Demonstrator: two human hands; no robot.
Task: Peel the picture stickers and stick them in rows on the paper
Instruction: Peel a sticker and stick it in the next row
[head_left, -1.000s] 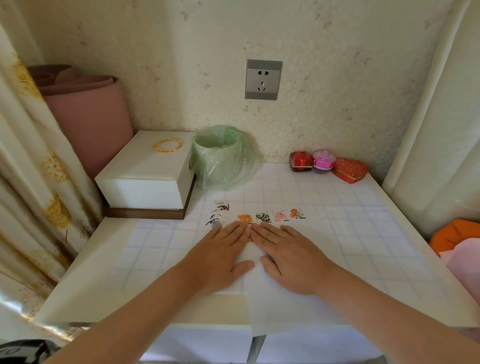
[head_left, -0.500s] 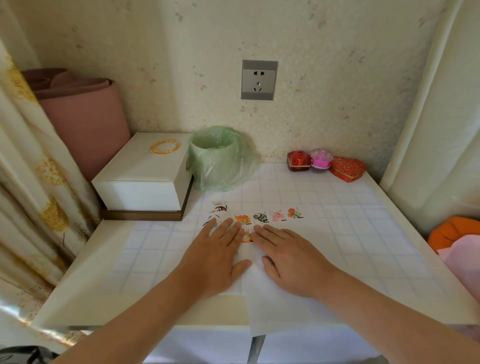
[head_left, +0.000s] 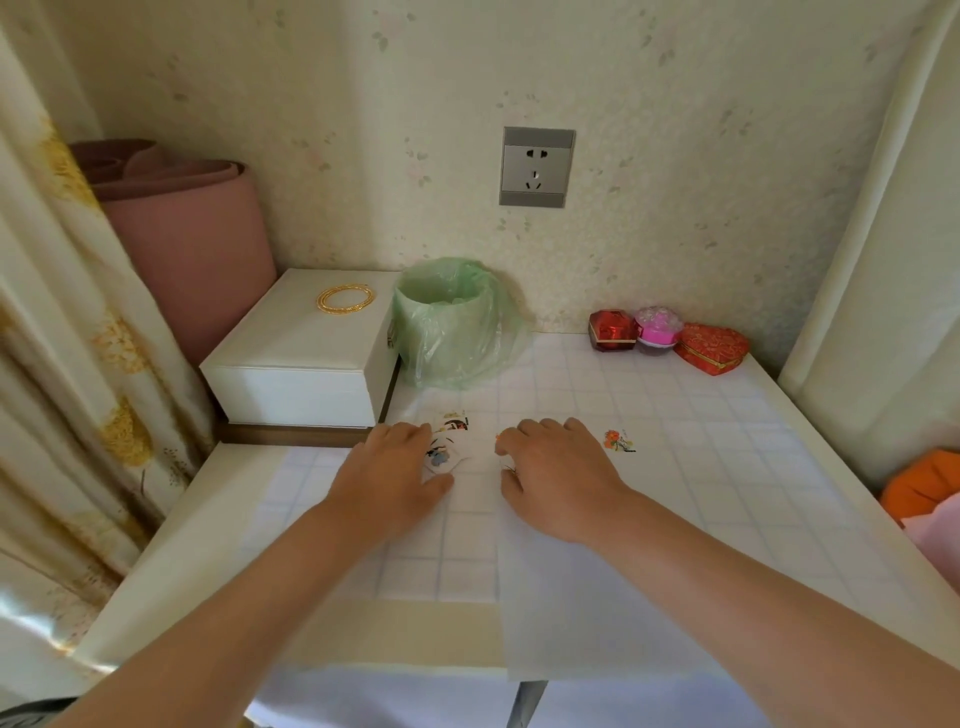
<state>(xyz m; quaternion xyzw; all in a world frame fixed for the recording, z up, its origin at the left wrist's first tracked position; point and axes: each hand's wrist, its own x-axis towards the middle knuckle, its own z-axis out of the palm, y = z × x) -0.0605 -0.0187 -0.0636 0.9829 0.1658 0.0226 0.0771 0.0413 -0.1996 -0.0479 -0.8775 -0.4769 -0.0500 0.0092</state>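
judged: peeling 1 sticker for the row. look at the left hand (head_left: 387, 467), fingers bent over a small blue-and-black picture sticker (head_left: 439, 457) on a pale curling scrap: cannot tell whether pinching or merely pressing. look at the right hand (head_left: 561, 467), knuckles up, fingers curled down, tips hidden: cannot tell whether gripping anything. find the thin white sheet of paper (head_left: 576, 597) under the right wrist, overhanging the near edge of the cream table (head_left: 363, 631), across its blue-gridded cover (head_left: 727, 467). find a red-and-black picture sticker (head_left: 453, 422) just beyond the left fingers and an orange flower sticker (head_left: 619, 440) just right of the right hand. pin the backing with 1 hand, raise a corner with a nail, peel low and slow, press down from 1 edge, level with the neighbours. further back, apart from the work: a round bin lined with a green plastic bag (head_left: 447, 322), a white box (head_left: 301, 364) bearing a gold bangle (head_left: 345, 299), a red heart-shaped tin (head_left: 714, 347). nothing barring the way save the hands hiding the row
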